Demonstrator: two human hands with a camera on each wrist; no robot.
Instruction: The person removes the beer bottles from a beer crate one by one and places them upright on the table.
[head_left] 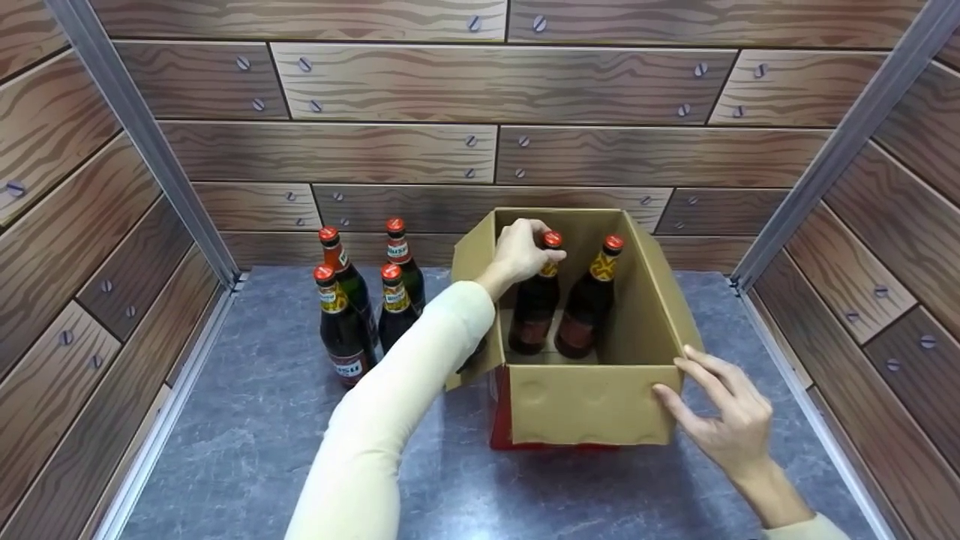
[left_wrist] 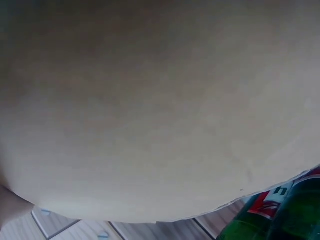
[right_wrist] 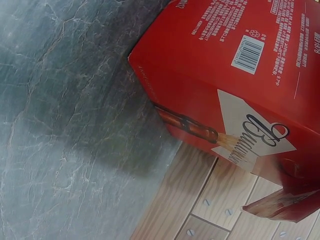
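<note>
An open red cardboard box [right_wrist: 190, 70], brown inside, stands with its flaps folded outward. Inside it are two dark beer bottles with red caps: one at the left [head_left: 534, 311] and one to its right [head_left: 587, 311]. My left hand [head_left: 517, 253] reaches over the box's left wall and holds the left bottle by its neck, thumb across the front. At the box's near right corner, my right hand [head_left: 724, 412] pinches the edge of the flaps [head_left: 592, 405] between thumb and fingers. In the left wrist view, brown cardboard [left_wrist: 160, 125] covers most of the picture.
Several more red-capped bottles [head_left: 349, 330] stand in a group left of the box. Another dark bottle [head_left: 474, 354] shows partly behind my left sleeve and the left flap. Wood-patterned walls [head_left: 390, 82] and metal rails [head_left: 161, 450] enclose the grey marbled floor [head_left: 225, 450].
</note>
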